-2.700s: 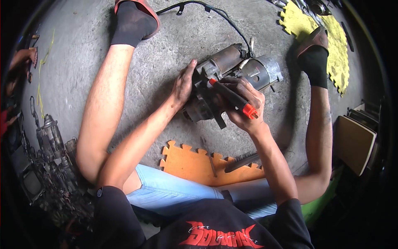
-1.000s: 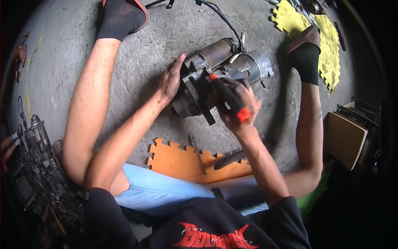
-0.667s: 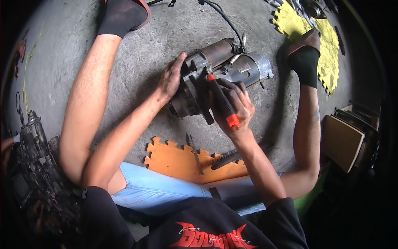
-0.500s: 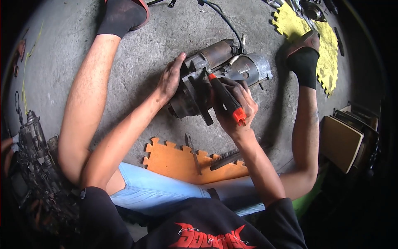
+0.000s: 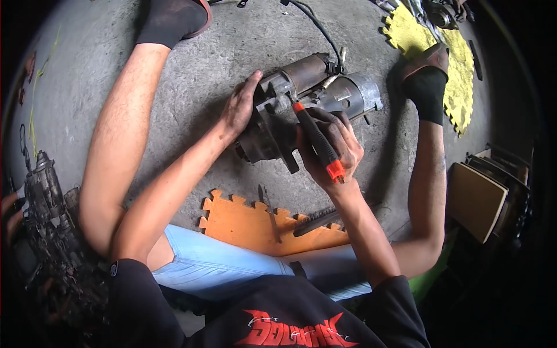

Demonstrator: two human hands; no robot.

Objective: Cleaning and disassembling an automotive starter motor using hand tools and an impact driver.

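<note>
A dirty metal starter motor [image 5: 357, 95], with a smaller cylinder alongside its main body, lies on the floor between my legs. My left hand [image 5: 239, 107] grips the dark housing at its left end, thumb up along the edge and most fingers hidden behind it. In my right hand [image 5: 342, 142] is a screwdriver [image 5: 319, 139] with a black and red handle, held slantwise like a pen. Its handle points back toward me. The tip end is by the grey casting between the housing and the cylinders; whether it touches cannot be made out.
Close to me lies an orange foam mat [image 5: 238, 223] with a thin pointed metal tool [image 5: 270, 214] and a dark bar [image 5: 316, 223] on it. A black cable [image 5: 319, 29] runs behind the motor. Greasy machine parts [image 5: 49, 197] stand at left, a yellow mat [image 5: 458, 87] at far right.
My right hand and the screwdriver have shifted slightly right and toward me. The motor has moved very little, and my left hand keeps its grip.
</note>
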